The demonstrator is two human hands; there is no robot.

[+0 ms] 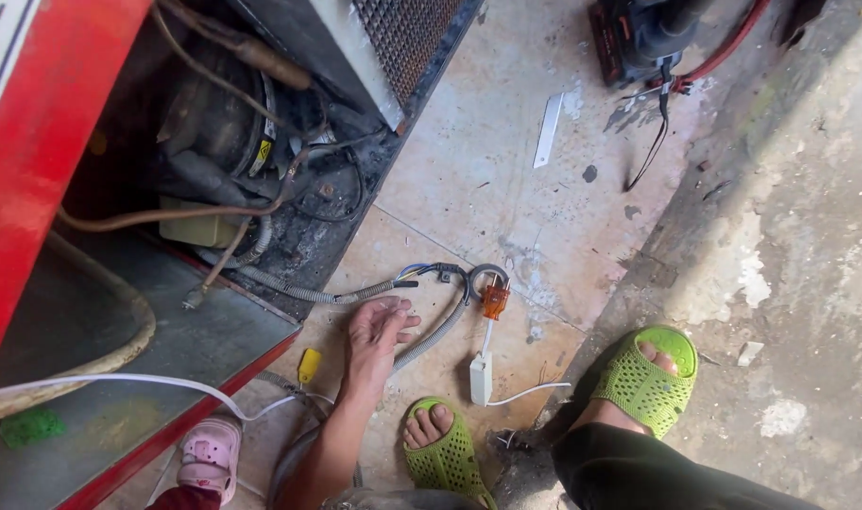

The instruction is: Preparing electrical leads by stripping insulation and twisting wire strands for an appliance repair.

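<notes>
Head view, left hand (376,332) by grey conduit (429,338), orange plug (494,300) near

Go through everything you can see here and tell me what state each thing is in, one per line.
Red appliance: base panel off, compressor exposed.
Grey corrugated conduit: lying curved on the floor tiles.
Orange clamp meter: on the floor, jaw closed around a wire.
White adapter: on the floor, cord attached.
Hand: open, fingers beside the conduit; left or right unclear.

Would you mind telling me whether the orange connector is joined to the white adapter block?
Apart: the orange connector lies above the white block, linked only by a thin white lead.
</notes>
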